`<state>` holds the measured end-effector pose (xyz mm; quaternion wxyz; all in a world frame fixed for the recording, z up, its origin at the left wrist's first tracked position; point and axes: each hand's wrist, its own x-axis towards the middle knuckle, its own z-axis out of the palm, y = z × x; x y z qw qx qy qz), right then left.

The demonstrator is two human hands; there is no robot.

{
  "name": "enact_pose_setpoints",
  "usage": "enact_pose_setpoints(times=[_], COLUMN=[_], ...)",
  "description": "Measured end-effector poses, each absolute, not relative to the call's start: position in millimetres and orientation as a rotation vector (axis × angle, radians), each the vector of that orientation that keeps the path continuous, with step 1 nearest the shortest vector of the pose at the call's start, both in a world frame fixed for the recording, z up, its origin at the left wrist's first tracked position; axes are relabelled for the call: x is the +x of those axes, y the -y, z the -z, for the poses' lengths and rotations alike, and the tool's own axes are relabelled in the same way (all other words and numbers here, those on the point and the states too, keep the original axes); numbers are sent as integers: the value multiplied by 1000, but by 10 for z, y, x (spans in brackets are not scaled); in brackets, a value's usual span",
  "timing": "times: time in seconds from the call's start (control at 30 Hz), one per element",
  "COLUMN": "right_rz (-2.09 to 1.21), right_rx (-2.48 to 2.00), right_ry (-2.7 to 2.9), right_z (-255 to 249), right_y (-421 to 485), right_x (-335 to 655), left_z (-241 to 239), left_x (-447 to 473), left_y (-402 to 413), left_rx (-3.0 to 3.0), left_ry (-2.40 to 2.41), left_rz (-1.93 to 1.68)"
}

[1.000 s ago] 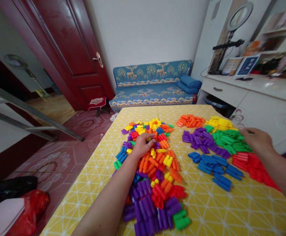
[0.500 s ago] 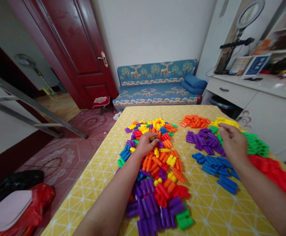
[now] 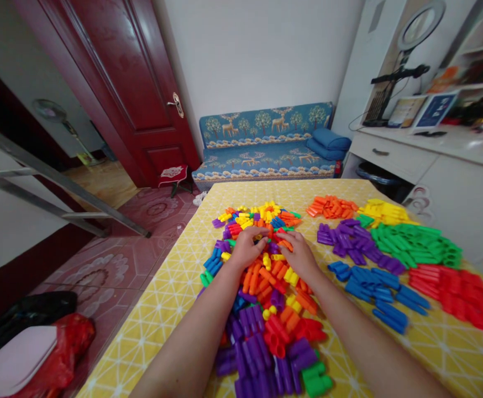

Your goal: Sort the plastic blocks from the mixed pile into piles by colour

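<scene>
A mixed heap of plastic bullet-shaped building blocks (image 3: 262, 276) in several colours covers the middle of the table. Over the heap's upper part is my left hand (image 3: 247, 247), its fingers bent and the thumb and forefinger apart; coloured blocks show in the gap between them. Close beside it, my right hand (image 3: 298, 251) reaches down with spread fingers around an orange block (image 3: 285, 245). The undersides of both hands are hidden. Purple blocks (image 3: 252, 351) lie toward me, below the hands.
Sorted piles stand at the right: orange blocks (image 3: 332, 207), yellow blocks (image 3: 382, 212), purple blocks (image 3: 351, 239), green blocks (image 3: 415, 243), blue blocks (image 3: 374, 284) and red blocks (image 3: 461, 293). A yellow patterned cloth (image 3: 158, 309) covers the table. Behind it stands a blue sofa (image 3: 262, 157).
My right hand has moved left from the sorted piles to the mixed heap, beside my left hand. My left hand has stayed over the same part of the heap. The view has shifted slightly.
</scene>
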<state>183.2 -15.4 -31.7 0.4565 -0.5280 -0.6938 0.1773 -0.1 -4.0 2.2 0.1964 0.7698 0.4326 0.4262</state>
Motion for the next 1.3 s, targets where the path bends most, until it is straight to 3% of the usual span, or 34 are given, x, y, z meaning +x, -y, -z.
enact_pose_setpoints(times=[0.83, 1.3], right_rz=[-1120, -1030], right_rx=[-940, -1044], right_ry=[1375, 1355], right_z=[39, 153], right_y=[443, 388], right_x=[1776, 1796], left_z=[-122, -96], left_x=[31, 17], left_y=[111, 111], left_rx=[2167, 2148], left_ry=[-904, -1074], left_rz=[-1192, -1105])
